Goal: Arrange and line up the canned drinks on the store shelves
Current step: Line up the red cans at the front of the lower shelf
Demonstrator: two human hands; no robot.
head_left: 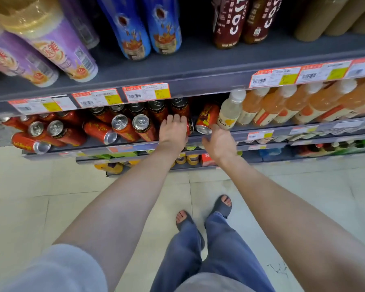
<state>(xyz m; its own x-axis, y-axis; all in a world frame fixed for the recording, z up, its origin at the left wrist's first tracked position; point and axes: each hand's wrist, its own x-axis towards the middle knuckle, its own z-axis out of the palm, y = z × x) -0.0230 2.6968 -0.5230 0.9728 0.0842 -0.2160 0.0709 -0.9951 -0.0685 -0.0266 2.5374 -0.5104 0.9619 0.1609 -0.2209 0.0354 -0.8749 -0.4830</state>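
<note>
While several red cans (pixel 141 123) already stand upright just left of your left hand (pixel 173 132), treat the task as partly done, not finished. Beyond the left hand's fingertips, a back row of cans stands tops up and reads as roughly lined.

Three cans are visibly out of order:
- the tipped can (pixel 208 118), between your two hands and slightly ahead, lying with its base toward you;
- a slanted can (pixel 99 132), further left of your left hand;
- a fallen can (pixel 29 144), far to the left, at the front of the shelf (pixel 240 131).

Judge these as the remaining work: stand each one up, then square the front row.

Left hand: the arm is extended and the palm faces down. The fingers bend over a partly hidden can (pixel 190 126) whose edge shows on the thumb side. The thumb is hidden, so you cannot tell whether the grip is closed.

Right hand (pixel 219 144): the palm faces down, the fingers are relaxed and spread, and it holds nothing. The fingertips are near the base of the tipped can; contact cannot be confirmed.

Just ahead of the right hand stands a clear bottle (pixel 230 110). To the right of it, orange bottles (pixel 282 106) fill the same shelf. Price tags (pixel 145 93) line the rail above both hands.
</note>
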